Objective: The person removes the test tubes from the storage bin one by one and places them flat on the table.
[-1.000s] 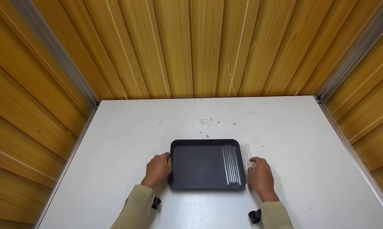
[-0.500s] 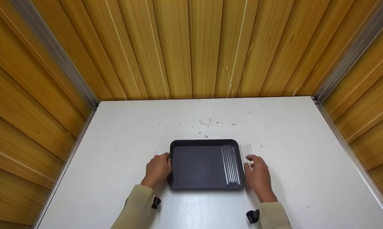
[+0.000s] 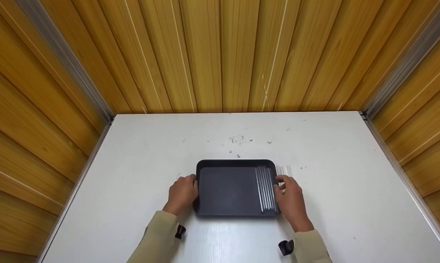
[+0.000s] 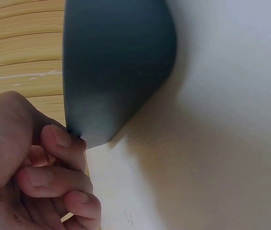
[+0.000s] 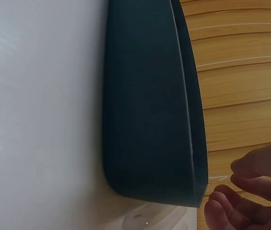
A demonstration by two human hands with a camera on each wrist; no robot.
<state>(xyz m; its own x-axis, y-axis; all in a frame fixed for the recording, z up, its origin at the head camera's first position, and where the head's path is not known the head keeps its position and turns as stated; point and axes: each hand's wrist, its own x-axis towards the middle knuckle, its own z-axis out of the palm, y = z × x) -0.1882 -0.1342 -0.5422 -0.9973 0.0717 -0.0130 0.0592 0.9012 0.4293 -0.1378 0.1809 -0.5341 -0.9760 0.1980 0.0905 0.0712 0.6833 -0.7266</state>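
Your left hand (image 3: pixel 182 194) is gripping the tray (image 3: pixel 225 191) on the counter (image 3: pixel 154 146), your right hand (image 3: pixel 291 199) is hovering, fingers parted, holding nothing, at its right side, so one-sided lifting could be sliding the rods (image 3: pixel 266 190) askew.

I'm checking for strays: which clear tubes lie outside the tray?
The clear tubes right of the tray, partly hidden by the right hand; the other tubes lie inside the tray.

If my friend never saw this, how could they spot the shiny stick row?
On the white table, find the dark tray. Inside it, along the right side, lies a row of shiny sticks. Unlike the see-through sticks just outside, these lie within the rim.
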